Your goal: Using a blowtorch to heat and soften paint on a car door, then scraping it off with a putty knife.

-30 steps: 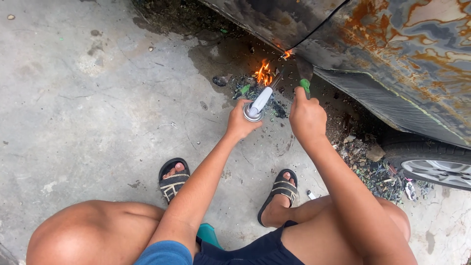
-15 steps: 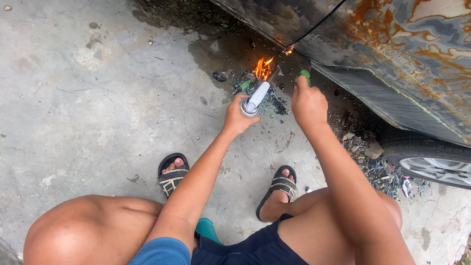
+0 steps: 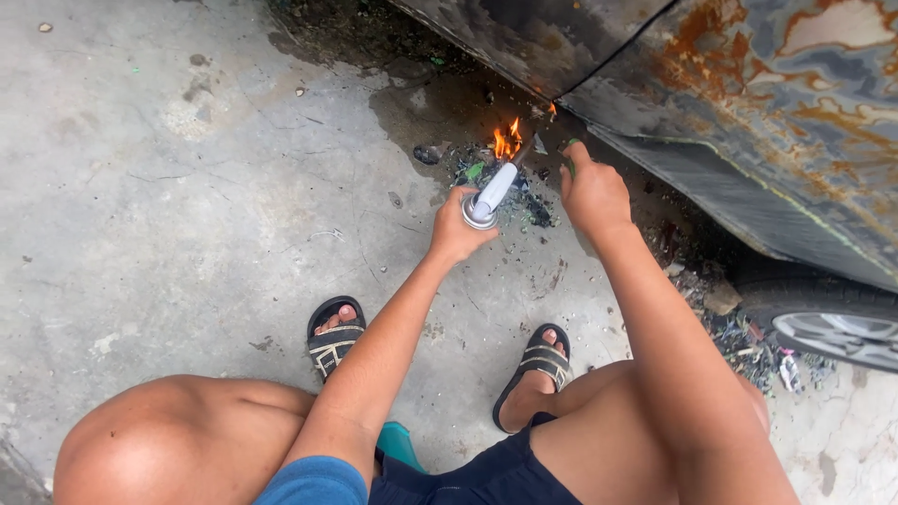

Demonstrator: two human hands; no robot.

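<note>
My left hand grips a silver gas torch canister that points away from me at a small orange flame burning on dark debris on the concrete. My right hand is closed around a small green object, mostly hidden by the fingers, just right of the flame. Both hands are close below the rusty lower edge of a car body.
I am squatting, my feet in black sandals on the grey concrete floor. A car wheel sits at the right with litter and scraps beside it. A teal object lies under me.
Both hands have shifted slightly up toward the car's edge. The flame keeps burning at the same spot.
</note>
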